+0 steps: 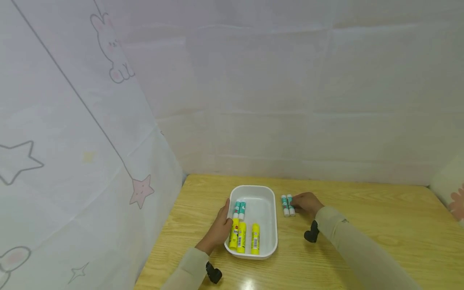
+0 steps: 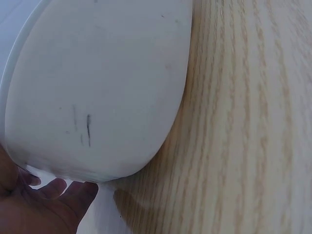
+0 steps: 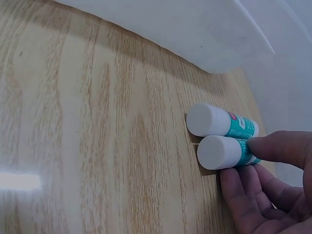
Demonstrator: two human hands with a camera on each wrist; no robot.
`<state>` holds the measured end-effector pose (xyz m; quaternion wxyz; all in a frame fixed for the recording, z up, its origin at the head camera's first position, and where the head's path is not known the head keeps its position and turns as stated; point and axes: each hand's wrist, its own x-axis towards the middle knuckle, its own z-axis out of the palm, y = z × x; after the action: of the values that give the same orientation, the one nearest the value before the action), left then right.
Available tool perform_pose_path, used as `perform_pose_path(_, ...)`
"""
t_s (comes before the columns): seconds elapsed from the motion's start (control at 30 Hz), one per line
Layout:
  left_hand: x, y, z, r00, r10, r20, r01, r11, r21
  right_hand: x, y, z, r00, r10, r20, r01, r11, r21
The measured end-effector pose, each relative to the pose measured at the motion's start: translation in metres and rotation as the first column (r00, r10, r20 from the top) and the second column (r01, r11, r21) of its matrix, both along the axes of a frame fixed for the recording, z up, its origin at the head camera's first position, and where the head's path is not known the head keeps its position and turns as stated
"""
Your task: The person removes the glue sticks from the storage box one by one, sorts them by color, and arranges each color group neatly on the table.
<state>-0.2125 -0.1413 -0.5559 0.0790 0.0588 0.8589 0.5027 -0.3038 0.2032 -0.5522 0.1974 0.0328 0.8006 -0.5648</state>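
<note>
A white plastic tray (image 1: 266, 219) lies lengthwise on the table. My left hand (image 1: 219, 227) grips its left side, thumb over the rim; in the left wrist view the fingers (image 2: 80, 197) are at the outer wall. Inside the tray, two teal-and-white glue sticks (image 1: 242, 210) lie above three yellow tubes (image 1: 255, 239) with barcode labels. To the right of the tray, two more teal-and-white glue sticks lie side by side. My right hand (image 1: 306, 203) pinches the right glue stick (image 3: 219, 153) between thumb and fingers. The left glue stick (image 3: 214, 121) lies against it, on the tray's side.
The wooden table (image 1: 380, 225) stretches right and toward the front. A pale cloth wall (image 1: 253, 100) rises at its back edge, and a printed cloth (image 1: 90, 181) hangs along the left. A black strap piece shows at each wrist.
</note>
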Motion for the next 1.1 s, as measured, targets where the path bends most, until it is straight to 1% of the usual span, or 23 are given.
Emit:
perform_pose_path(0.13, 0.0001, -0.0004, -0.0006, 1.000, 0.003, 0.002, -0.003, 1.000, 0.000, 0.0010, -0.0012, 0.0005, 1.000, -0.004, -0.002, 0.004, 1.000, -0.012)
perform_pose_path(0.4, 0.0005, -0.0008, -0.0003, 1.000, -0.002, -0.005, 0.002, 1.000, -0.011, 0.0031, -0.0010, 0.0030, 1.000, 0.003, -0.005, -0.003, 1.000, 0.010)
perform_pose_path(0.63, 0.0011, -0.0014, -0.0016, 1.000, -0.003, -0.007, 0.003, 1.000, -0.010, 0.0035, -0.0013, 0.0016, 1.000, -0.001, -0.004, 0.001, 1.000, 0.012)
perform_pose_path(0.77, 0.0008, -0.0013, -0.0025, 1.000, -0.001, -0.004, 0.001, 1.000, -0.002, 0.0021, -0.0013, -0.0004, 1.000, -0.004, -0.005, 0.004, 1.000, 0.018)
perform_pose_path(0.93, 0.0000, -0.0012, -0.0035, 1.000, 0.001, 0.003, -0.001, 1.000, -0.009, -0.0007, -0.0003, -0.0038, 1.000, -0.010, 0.017, 0.010, 1.000, -0.003)
perform_pose_path(1.1, -0.0007, -0.0011, -0.0028, 1.000, -0.006, -0.009, 0.006, 1.000, -0.005, -0.0046, 0.0024, -0.0067, 1.000, -0.008, 0.014, 0.008, 1.000, -0.015)
